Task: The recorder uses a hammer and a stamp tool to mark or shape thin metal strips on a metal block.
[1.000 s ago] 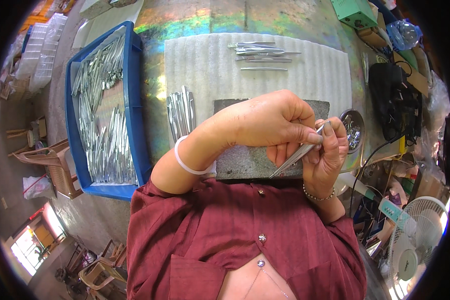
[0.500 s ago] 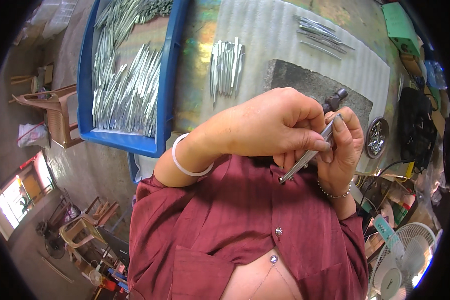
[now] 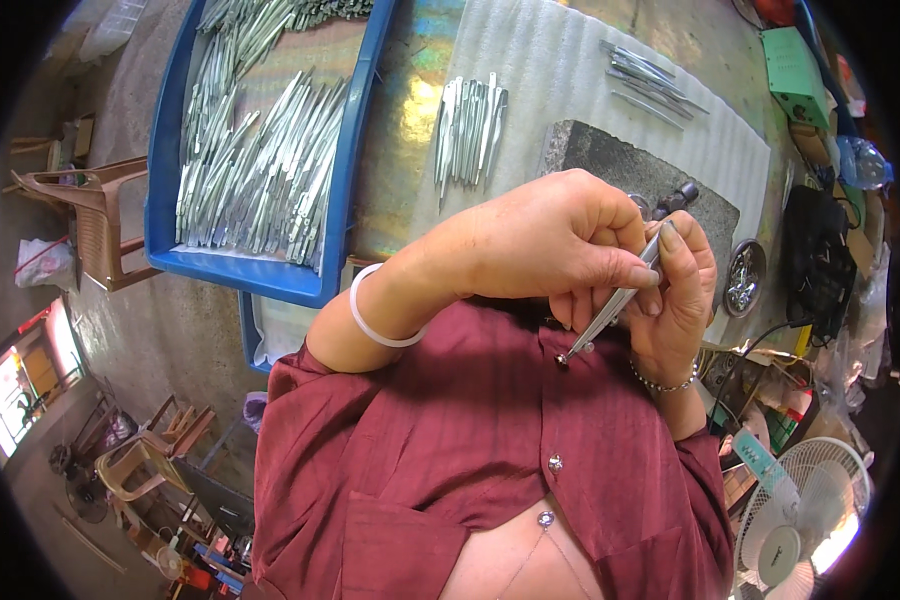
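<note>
Both my hands are closed on one slim silvery metal piece [image 3: 610, 314] in front of my chest. It is made of two long narrow arms lying close together, with small rivet-like bits near its lower end. My left hand [image 3: 565, 240], with a white bangle at the wrist, pinches it between thumb and fingers. My right hand [image 3: 682, 300], with a beaded bracelet, grips its upper end, thumb along the tip. Just beyond my fingers a dark hammer head [image 3: 676, 199] rests on a grey stone block [image 3: 620, 160]; my hands hide the rest of it.
At the left stands a blue tray [image 3: 335, 200] full of slim metal strips [image 3: 260, 180]. More strips [image 3: 470, 130] lie on a white foam sheet [image 3: 540, 60], others [image 3: 655, 80] at its far right. A round dish [image 3: 744, 280] of small shiny parts and a fan [image 3: 800, 500] are at the right.
My view has shifted slightly, so the tray and table sit a little differently in the picture. Both hands keep their hold on the metal piece, with only slight finger movement.
</note>
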Action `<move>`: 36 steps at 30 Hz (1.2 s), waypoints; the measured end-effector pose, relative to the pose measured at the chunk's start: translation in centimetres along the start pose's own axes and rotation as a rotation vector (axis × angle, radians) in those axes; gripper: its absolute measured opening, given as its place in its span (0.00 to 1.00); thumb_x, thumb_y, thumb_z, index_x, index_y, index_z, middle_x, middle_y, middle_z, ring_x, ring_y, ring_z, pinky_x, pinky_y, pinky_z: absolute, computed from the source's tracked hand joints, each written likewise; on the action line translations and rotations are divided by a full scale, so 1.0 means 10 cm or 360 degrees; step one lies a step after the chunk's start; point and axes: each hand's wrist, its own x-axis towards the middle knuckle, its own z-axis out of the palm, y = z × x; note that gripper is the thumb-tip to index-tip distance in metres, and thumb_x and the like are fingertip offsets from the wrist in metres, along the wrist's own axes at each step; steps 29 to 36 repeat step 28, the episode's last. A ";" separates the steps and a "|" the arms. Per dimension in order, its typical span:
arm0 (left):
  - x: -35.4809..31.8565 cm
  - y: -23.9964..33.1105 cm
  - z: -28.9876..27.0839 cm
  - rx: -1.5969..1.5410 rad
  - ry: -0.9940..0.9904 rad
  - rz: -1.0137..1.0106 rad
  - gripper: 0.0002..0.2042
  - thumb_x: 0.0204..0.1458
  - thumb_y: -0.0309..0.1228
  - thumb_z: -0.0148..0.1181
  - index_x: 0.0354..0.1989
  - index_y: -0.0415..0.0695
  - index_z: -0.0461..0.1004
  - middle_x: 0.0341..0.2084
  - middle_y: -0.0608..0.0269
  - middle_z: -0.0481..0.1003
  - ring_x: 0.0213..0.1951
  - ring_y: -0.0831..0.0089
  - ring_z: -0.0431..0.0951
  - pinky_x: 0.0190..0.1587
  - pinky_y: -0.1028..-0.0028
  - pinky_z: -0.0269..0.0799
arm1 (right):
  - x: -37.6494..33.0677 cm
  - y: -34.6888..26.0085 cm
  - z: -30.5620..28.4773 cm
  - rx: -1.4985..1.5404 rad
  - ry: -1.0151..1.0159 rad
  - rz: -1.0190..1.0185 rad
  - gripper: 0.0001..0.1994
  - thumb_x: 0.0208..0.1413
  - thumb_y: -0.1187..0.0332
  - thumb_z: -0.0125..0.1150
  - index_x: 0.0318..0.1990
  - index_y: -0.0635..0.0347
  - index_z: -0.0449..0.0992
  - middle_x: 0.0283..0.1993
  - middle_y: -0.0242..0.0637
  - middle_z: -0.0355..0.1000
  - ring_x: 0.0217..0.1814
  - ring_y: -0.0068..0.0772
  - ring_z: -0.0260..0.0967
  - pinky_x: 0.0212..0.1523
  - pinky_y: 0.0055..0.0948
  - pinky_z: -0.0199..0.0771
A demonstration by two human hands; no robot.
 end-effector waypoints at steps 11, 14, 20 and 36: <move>0.22 0.16 0.10 0.0169 -0.0125 -0.0032 0.09 0.55 0.31 0.57 0.29 0.37 0.71 0.16 0.66 0.73 0.15 0.81 0.73 0.16 0.84 0.66 | -0.05 0.00 -0.16 0.0075 0.0108 -0.0392 0.03 0.59 0.73 0.51 0.33 0.61 0.68 0.24 0.31 0.68 0.13 0.11 0.51 0.12 0.14 0.51; 0.31 0.14 0.14 0.0173 -0.0160 -0.0063 0.10 0.55 0.31 0.57 0.28 0.37 0.70 0.16 0.66 0.73 0.16 0.81 0.73 0.16 0.84 0.66 | -0.07 0.00 -0.26 0.0102 0.0105 -0.0439 0.03 0.58 0.73 0.52 0.33 0.61 0.68 0.26 0.32 0.69 0.13 0.11 0.51 0.12 0.13 0.52; 0.39 0.17 0.19 0.0217 -0.0165 -0.0103 0.10 0.55 0.31 0.58 0.28 0.38 0.70 0.16 0.66 0.73 0.16 0.81 0.74 0.16 0.84 0.67 | -0.08 -0.02 -0.35 0.0137 0.0111 -0.0411 0.04 0.59 0.72 0.52 0.32 0.61 0.68 0.22 0.30 0.66 0.13 0.11 0.51 0.12 0.14 0.51; 0.50 0.22 0.22 0.0311 -0.0172 -0.0087 0.10 0.55 0.32 0.58 0.27 0.38 0.70 0.15 0.67 0.72 0.16 0.81 0.73 0.16 0.84 0.67 | -0.07 -0.09 -0.37 0.0101 0.0196 -0.0386 0.05 0.59 0.71 0.53 0.32 0.60 0.68 0.20 0.29 0.65 0.13 0.12 0.52 0.12 0.14 0.52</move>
